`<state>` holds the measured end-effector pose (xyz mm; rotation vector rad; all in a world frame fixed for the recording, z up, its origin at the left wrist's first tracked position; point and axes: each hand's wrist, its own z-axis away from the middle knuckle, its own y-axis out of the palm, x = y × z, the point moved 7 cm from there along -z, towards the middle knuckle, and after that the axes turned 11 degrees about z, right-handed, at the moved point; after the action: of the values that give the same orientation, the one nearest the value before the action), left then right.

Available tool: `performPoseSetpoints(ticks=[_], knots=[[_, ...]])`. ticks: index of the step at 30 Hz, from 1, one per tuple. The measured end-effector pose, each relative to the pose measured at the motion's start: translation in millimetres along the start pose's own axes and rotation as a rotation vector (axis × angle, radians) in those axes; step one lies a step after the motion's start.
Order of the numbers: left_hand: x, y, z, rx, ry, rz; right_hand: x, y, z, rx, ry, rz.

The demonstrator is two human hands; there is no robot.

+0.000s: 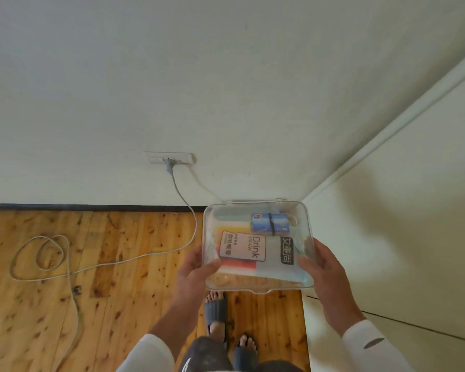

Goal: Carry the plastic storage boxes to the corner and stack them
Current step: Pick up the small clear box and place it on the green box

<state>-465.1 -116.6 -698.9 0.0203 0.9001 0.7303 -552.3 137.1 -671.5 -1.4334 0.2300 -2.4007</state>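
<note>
Carrying step under way: left hand (pixel 196 267) and right hand (pixel 324 267) are gripping opposite sides of the clear storage box (pixel 258 245), held above the floor (pixel 91 251) near the wall corner; lowering it into the corner appears next

A room in a home: wooden floorboards (pixel 91 264) left of the left hand (pixel 192 267) meet a white wall (pixel 226 76) at a dark skirting (pixel 65 207). Beyond that hand a wall socket (pixel 171 158) feeds a grey cable (pixel 175 183) looped over the floor; slippered feet (pixel 215 310) stand below it.
</note>
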Motion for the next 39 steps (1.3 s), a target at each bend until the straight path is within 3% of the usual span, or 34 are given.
performPoseSetpoints(ticks=[9,28,39], knots=[[-2,-4,-81,-0.049,-0.034,-0.062,-18,25,-79,0.043,0.053,0.100],[152,-35,-268,-0.165,-0.157,-0.270,-199,67,-258,0.157,0.161,0.117],[197,-46,-345,-0.178,-0.183,-0.400,-263,91,-320,0.153,0.182,0.202]])
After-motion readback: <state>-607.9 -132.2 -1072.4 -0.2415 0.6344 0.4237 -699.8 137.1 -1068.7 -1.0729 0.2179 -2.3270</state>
